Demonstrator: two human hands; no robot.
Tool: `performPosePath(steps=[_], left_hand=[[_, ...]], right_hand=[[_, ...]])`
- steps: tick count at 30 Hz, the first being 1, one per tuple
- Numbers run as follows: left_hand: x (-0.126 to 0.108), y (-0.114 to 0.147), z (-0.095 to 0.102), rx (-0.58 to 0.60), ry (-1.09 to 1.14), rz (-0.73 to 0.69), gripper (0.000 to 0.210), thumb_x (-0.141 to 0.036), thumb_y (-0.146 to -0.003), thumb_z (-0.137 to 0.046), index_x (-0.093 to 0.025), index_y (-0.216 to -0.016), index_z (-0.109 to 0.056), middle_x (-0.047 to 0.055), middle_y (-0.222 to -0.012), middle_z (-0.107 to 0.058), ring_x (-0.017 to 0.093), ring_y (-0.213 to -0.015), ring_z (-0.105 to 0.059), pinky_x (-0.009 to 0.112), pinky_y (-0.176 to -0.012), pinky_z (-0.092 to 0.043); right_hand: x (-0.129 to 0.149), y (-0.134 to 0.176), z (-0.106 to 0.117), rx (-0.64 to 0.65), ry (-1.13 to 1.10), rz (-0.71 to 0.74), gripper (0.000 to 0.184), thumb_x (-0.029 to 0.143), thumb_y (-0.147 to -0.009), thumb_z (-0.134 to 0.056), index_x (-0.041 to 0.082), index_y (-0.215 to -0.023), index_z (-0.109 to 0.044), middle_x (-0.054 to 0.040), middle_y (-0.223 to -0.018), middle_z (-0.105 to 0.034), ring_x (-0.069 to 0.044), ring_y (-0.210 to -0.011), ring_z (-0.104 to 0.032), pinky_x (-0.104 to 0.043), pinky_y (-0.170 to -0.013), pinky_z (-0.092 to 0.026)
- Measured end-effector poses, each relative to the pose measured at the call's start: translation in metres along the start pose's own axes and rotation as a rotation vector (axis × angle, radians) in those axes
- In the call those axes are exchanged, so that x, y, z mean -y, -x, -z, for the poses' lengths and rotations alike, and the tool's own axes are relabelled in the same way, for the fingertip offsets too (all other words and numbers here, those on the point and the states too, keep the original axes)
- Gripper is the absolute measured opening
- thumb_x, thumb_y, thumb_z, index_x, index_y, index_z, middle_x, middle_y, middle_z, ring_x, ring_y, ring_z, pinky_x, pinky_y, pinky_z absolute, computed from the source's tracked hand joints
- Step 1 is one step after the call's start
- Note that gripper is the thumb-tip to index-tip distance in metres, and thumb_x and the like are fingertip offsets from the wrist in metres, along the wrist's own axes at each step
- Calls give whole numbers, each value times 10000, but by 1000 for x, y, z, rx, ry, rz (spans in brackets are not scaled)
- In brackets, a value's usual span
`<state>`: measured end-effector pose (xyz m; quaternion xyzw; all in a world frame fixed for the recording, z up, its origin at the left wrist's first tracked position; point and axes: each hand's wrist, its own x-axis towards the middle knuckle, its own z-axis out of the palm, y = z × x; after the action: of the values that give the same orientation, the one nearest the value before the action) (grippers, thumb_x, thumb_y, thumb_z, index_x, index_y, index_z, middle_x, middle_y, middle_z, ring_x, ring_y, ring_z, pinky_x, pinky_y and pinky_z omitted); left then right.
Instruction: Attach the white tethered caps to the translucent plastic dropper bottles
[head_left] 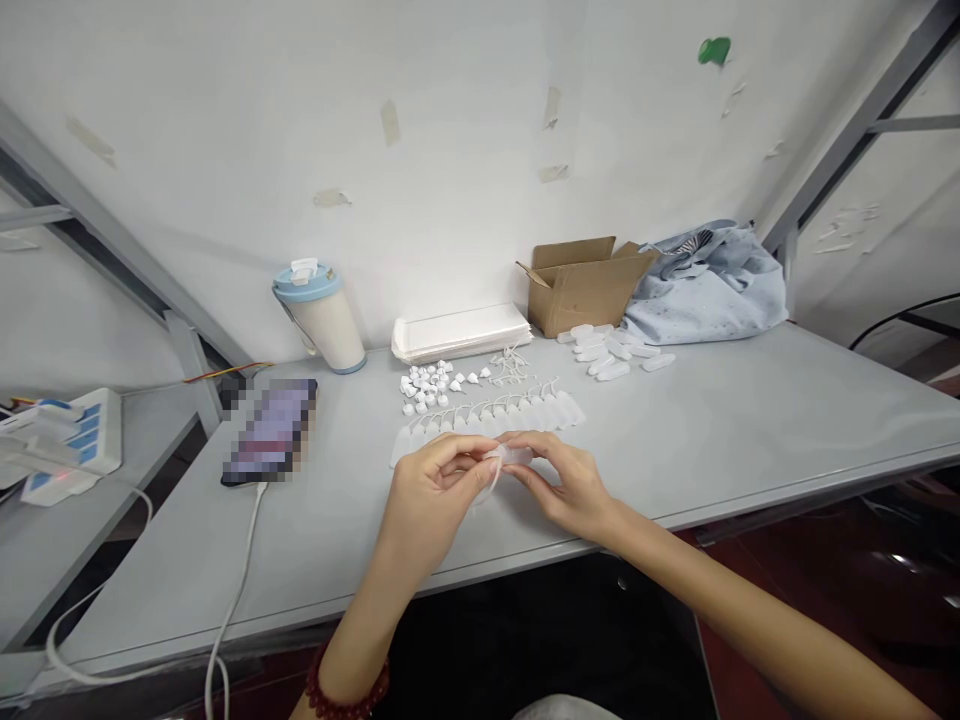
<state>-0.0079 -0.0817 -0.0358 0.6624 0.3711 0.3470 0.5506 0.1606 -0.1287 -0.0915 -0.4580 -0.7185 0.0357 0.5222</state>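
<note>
Just over the front of the table, my left hand [439, 485] and my right hand [566, 480] meet with bent fingers around a small translucent plastic tube [516, 455]. My left fingers pinch its left end, where a thin white loop [493, 482] hangs down. My right thumb and fingers grip its right end. The fingertips hide part of the tube. Beyond my hands lies a row of similar translucent tubes [525, 412] with white loops. White caps [427, 380] with thin tips sit in a pile behind it, beside loose white loops [511, 362].
Loose translucent tubes [613, 350] lie before an open cardboard box [589, 285] and a light blue cloth bag [709, 290]. A white flat stack [461, 332] and a tumbler [326, 325] stand at the back. Left are a blurred phone [274, 430], its cable [244, 570] and a power strip [97, 430].
</note>
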Motion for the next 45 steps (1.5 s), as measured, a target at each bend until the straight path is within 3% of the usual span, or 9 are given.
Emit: performPosePath(steps=[5, 8, 14, 18, 30, 38, 45], left_hand=[[-2, 0, 3, 35, 99, 58, 151, -227, -728, -710, -185, -796, -582, -24, -691, -631, 130, -615, -640, 241, -603, -528], [-2, 0, 5, 53, 157, 99, 272, -226, -724, -718, -191, -703, -449, -45, -632, -626, 118, -523, -625, 223, -516, -501], [-3, -2, 5, 40, 78, 38, 123, -249, -745, -720, -157, -743, -637, -25, -625, -628, 106, -537, -624, 200, -522, -502], [-5, -1, 5, 47, 34, 49, 143, -281, -743, -728, -163, -818, -697, -13, -616, -649, 106, -541, -618, 196, -528, -498], [-5, -2, 6, 87, 82, 115, 178, -243, -677, -774, -163, -796, -668, -32, -639, -630, 91, -561, -598, 193, -576, -497], [-1, -3, 4, 111, 78, 106, 221, -309, -704, -761, -159, -790, -623, -37, -642, -608, 85, -576, -575, 197, -586, -486], [-2, -1, 4, 98, 76, 124, 269, -303, -664, -788, -158, -826, -630, -5, -717, -628, 119, -682, -592, 224, -642, -519]], right_hand=[[1, -1, 1, 41, -16, 24, 285, 130, -901, -514, 256, -1157, -506, -54, -1079, -674, -181, -948, -672, -319, -795, -576], [0, 0, -1, 44, -31, 85, 267, 106, -901, -506, 230, -1137, -510, -72, -1077, -670, -186, -994, -658, -326, -815, -571], [0, 1, -2, 14, -28, 119, 276, 95, -891, -528, 211, -1140, -502, -87, -1058, -672, -172, -958, -665, -299, -805, -573], [1, 1, -2, -3, -24, 107, 263, 115, -893, -534, 216, -1134, -507, -82, -1023, -675, -170, -921, -674, -291, -785, -579], [2, 2, -2, -5, 15, 106, 312, 141, -901, -528, 211, -1201, -485, -81, -993, -679, -171, -866, -682, -289, -745, -593], [2, -1, -1, 52, -23, 189, 432, 82, -903, -500, 228, -1306, -442, -96, -1097, -670, -184, -997, -654, -311, -813, -576], [3, 0, 0, 38, -34, 128, 353, 103, -893, -521, 221, -1225, -495, -83, -1033, -685, -177, -922, -675, -294, -773, -582]])
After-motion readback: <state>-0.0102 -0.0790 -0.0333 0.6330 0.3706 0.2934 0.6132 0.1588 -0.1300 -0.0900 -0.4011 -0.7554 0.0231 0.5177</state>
